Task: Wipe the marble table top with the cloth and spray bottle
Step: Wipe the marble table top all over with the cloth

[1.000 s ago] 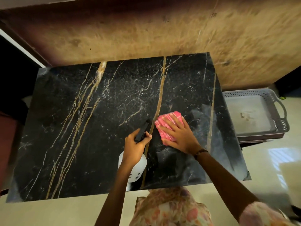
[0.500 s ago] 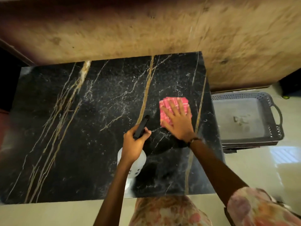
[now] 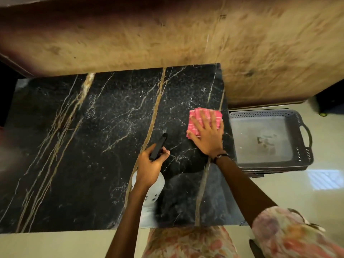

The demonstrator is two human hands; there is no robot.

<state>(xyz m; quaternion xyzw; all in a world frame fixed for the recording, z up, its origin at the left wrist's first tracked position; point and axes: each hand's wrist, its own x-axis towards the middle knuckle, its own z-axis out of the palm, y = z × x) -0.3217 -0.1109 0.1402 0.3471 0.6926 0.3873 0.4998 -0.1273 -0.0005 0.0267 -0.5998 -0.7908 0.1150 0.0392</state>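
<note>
The black marble table top (image 3: 93, 146) with gold and white veins fills the middle of the head view. My right hand (image 3: 208, 138) lies flat with spread fingers on a folded pink cloth (image 3: 197, 116), pressing it onto the marble near the table's right edge. My left hand (image 3: 149, 166) grips a white spray bottle (image 3: 150, 190) by its black trigger head (image 3: 158, 146), held above the marble near the front, nozzle pointing away from me.
A grey plastic tray with handles (image 3: 305, 138) sits on the floor just right of the table. A tan stone wall (image 3: 186, 38) runs along the table's far edge. Pale glossy floor (image 3: 297, 192) lies to the right and front.
My right hand has slid the pink cloth away from me and rightwards, up to the table's right edge. My left hand with the bottle stays about where it was.
</note>
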